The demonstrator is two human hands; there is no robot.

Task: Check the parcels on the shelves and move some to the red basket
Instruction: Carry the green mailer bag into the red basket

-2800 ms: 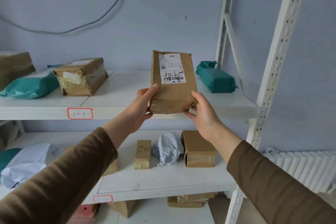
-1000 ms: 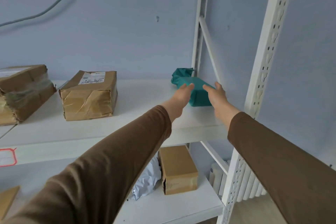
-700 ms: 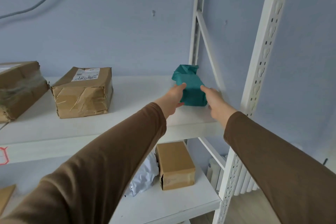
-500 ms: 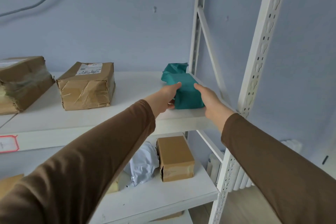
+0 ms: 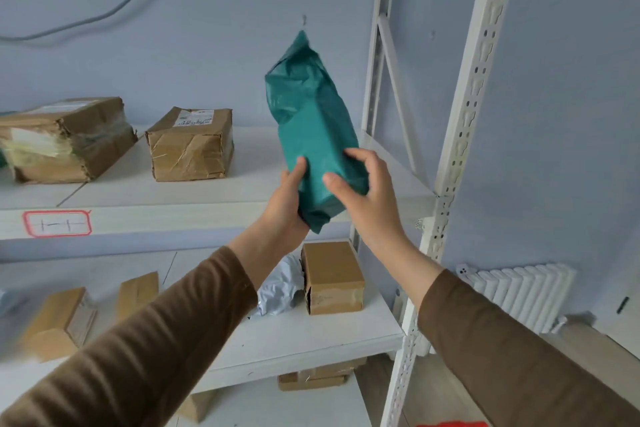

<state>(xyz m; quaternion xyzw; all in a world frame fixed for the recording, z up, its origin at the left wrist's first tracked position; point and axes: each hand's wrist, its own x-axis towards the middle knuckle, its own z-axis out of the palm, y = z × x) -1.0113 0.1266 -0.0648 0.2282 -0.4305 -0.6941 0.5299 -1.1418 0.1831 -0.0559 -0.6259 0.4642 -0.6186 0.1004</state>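
Green parcel (image 5: 313, 135) up in the air, standing on end, a bit tilted, crinkly top pointing up, in front of the blue wall (image 5: 173, 45) and above the front edge of the top shelf (image 5: 207, 215). Held near its bottom end by both hands. Left hand (image 5: 284, 204) under and behind the low left side, thumb pressed flat on the front of the green wrap. Right hand (image 5: 367, 198) curled round the low right side, thumb on the front, fingers bent over the right edge. Brown sleeves on both arms. Off the shelf, touching no other parcel. On the top shelf, well to the left, a crumpled brown paper parcel (image 5: 190, 146) with a white label on top, and further left a brown box (image 5: 65, 139) wrapped in shiny tape. Red-edged tag (image 5: 57, 223) stuck on the front of that shelf. One shelf down (image 5: 294, 340), just below the hands, a small brown box (image 5: 332, 277) with a grey-white soft bag (image 5: 280, 288) beside it on the left, partly hidden by the left arm. More brown boxes (image 5: 59, 322) at the left end of that shelf, blurry. More brown parcels (image 5: 311, 380) tucked under that shelf, mostly hidden. White metal post with holes (image 5: 464, 135) on the right side of the rack. White radiator (image 5: 519, 291) against the wall further right. A bit of something red (image 5: 450, 424) at the very bottom edge, too little showing to tell what. Grey cable (image 5: 104, 15) running across the wall up at the top left.
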